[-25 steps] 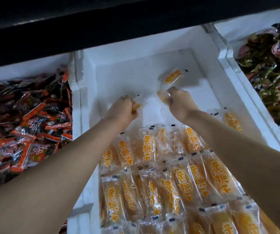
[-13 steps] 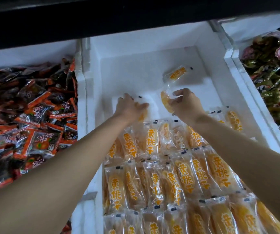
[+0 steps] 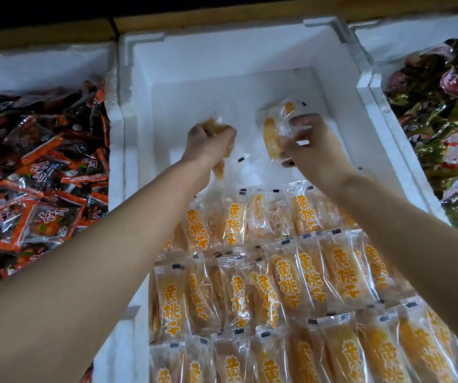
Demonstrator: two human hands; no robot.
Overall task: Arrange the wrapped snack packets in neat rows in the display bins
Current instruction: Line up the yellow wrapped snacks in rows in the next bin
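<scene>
Snack packets (image 3: 263, 275) lined in rows at near end of white foam bin (image 3: 360, 87). Above them, left hand (image 3: 211, 142) fisted around several packets. Right hand (image 3: 313, 145) pinching one clear packet (image 3: 273, 134).

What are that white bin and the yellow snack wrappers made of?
White bin: looks like expanded foam, matte and grainy, with thick chunky walls and moulded corners. Yellow snack wrappers: apparently thin clear plastic film, glossy with glare streaks, the fruit showing through, crimped ends.

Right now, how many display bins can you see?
3. The middle bin holds rows of yellow packets, the left bin red-black packets, the right bin green-red packets. Other bins may lie outside the view.
</scene>
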